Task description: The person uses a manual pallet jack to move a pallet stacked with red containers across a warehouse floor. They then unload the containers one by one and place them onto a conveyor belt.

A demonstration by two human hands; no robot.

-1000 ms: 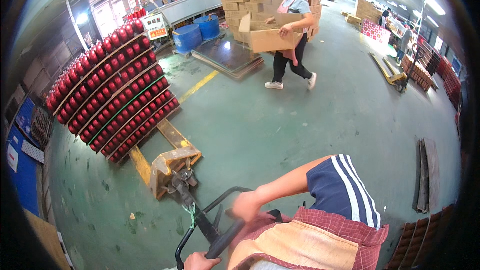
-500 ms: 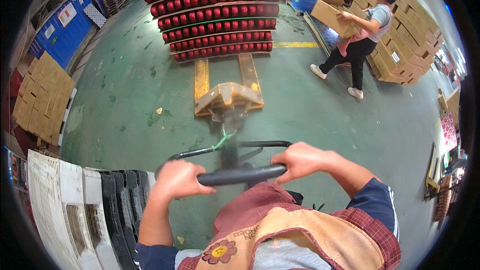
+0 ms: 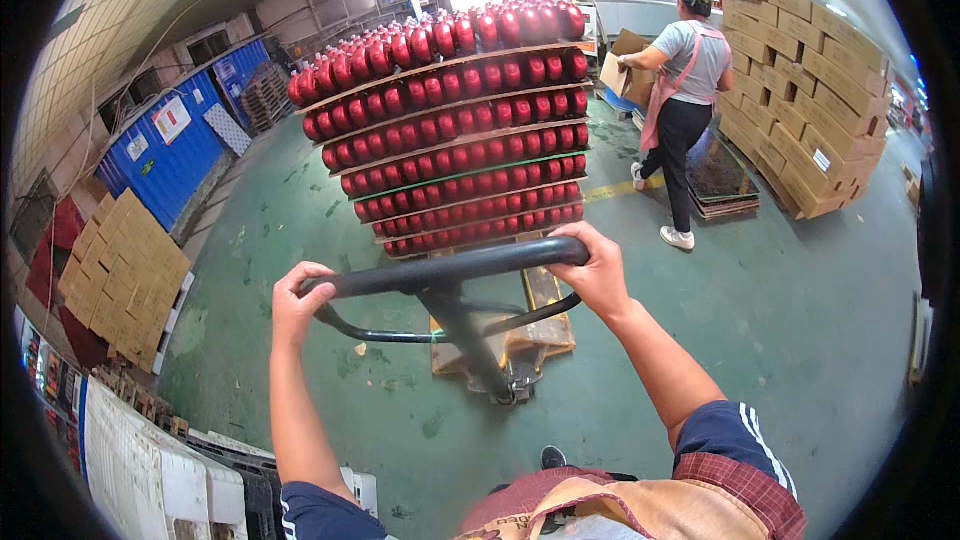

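My left hand (image 3: 298,302) is closed round the left end of a black pallet jack handle (image 3: 450,268). At the other end, my right hand (image 3: 597,270) grips the same bar, with that arm reaching forward. The handle's shaft (image 3: 470,345) slants down to the worn yellow base of the pallet jack (image 3: 550,328). Just beyond it rises a tall load of red rounded bottles (image 3: 440,130), stacked in several layers with thin boards between them. The handle hides part of the base and the load's lower front edge.
A person (image 3: 690,90) stands at the right, holding an open carton (image 3: 625,70). Behind them is a high wall of cartons (image 3: 810,110). Cartons (image 3: 125,275) are piled at the left, near blue panels (image 3: 180,140). White plastic pallets (image 3: 150,460) stand at lower left.
The handle has swung up and forward with both hands still on it. The jack's base and load appear closer. My view has tilted upward, and the other person has turned away.
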